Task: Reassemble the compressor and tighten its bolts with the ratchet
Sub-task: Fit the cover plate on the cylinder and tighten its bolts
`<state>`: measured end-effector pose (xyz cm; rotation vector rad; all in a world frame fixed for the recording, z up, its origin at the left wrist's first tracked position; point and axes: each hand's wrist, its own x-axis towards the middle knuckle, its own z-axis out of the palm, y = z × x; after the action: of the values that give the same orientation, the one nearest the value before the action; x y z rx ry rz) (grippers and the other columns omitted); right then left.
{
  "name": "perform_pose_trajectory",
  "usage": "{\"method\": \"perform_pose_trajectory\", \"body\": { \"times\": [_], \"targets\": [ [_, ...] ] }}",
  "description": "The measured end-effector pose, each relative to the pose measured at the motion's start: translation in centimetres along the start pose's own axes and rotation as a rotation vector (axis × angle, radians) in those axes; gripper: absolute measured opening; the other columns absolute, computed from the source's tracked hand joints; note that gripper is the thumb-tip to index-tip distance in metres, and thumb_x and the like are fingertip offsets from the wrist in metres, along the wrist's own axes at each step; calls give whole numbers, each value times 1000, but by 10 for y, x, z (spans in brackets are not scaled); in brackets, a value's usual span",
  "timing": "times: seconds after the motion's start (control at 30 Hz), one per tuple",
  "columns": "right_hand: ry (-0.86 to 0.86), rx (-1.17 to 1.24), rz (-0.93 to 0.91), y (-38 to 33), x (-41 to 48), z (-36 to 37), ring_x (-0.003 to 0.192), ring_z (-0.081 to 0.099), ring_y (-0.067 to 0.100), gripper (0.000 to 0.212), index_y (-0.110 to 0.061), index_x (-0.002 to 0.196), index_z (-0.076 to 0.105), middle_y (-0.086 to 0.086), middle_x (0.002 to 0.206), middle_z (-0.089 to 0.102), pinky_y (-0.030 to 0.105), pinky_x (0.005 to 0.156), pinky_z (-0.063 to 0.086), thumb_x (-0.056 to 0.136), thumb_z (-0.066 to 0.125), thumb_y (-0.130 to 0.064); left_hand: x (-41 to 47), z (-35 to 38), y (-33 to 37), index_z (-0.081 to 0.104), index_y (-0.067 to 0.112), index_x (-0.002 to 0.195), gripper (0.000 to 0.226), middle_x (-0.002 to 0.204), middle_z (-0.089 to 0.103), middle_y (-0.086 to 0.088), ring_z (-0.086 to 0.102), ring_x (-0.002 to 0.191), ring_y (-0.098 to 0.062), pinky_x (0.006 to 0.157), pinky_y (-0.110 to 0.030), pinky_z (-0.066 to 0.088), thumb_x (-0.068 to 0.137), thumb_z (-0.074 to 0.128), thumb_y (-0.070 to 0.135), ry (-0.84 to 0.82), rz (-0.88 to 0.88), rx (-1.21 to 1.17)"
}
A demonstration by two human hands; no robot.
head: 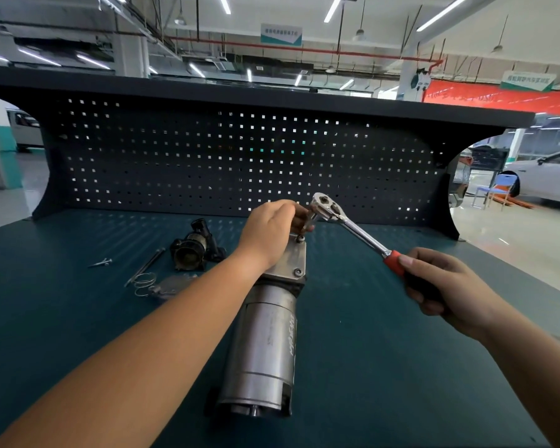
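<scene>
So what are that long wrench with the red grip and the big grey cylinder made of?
The long ratchet wrench looks like chromed steel: mirror-bright with sharp highlights. Its red-and-black grip is matte, probably plastic or rubber. The big grey compressor cylinder seems bare metal, perhaps aluminium or steel: dull, brushed, scuffed.

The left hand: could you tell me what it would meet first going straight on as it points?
Most likely the ratchet, whose head sits right by the left hand; past it the pegboard, though depth is unclear.
</scene>
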<state>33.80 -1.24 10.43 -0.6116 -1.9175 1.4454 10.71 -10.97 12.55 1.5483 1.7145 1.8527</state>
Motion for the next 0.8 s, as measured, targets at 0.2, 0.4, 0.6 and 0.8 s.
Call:
{"method": "perform_pose_trajectory", "body": {
  "times": [0.2, 0.4, 0.6, 0.8],
  "targets": [
    [16, -3, 28, 2, -4, 1, 37, 32, 6, 54, -9, 68, 42, 5, 53, 37, 15, 34, 22, 54, 75, -50, 0, -1, 3, 71, 13, 79, 43, 77, 71, -2, 67, 79, -19, 80, -45, 54, 74, 32, 31, 32, -12, 66],
    [32, -105, 14, -8, -6, 2, 39, 29, 10, 70, -18, 56, 50, 7, 50, 42, 17, 35, 23, 28, 80, -75, -3, -1, 7, 71, 20, 82, 41, 80, 72, 2, 66, 87, -20, 84, -48, 51, 74, 33, 32, -15, -7, 155],
    [29, -205, 62, -30, -10, 4, 44, 28, 15, 61, -12, 66, 49, 7, 52, 47, 20, 38, 22, 48, 79, -62, -4, -1, 9, 72, 21, 92, 40, 90, 72, -1, 64, 92, -20, 87, -42, 51, 78, 36, 30, -42, -16, 192],
    [-7, -160, 153, -37, -23, 20, 40, 26, 11, 54, -13, 71, 45, 2, 52, 46, 18, 35, 23, 51, 69, -58, -4, -1, 3, 64, 30, 79, 16, 81, 68, 15, 63, 80, -2, 71, -14, 49, 78, 76, 19, -27, 105, 253]
  ]
}}
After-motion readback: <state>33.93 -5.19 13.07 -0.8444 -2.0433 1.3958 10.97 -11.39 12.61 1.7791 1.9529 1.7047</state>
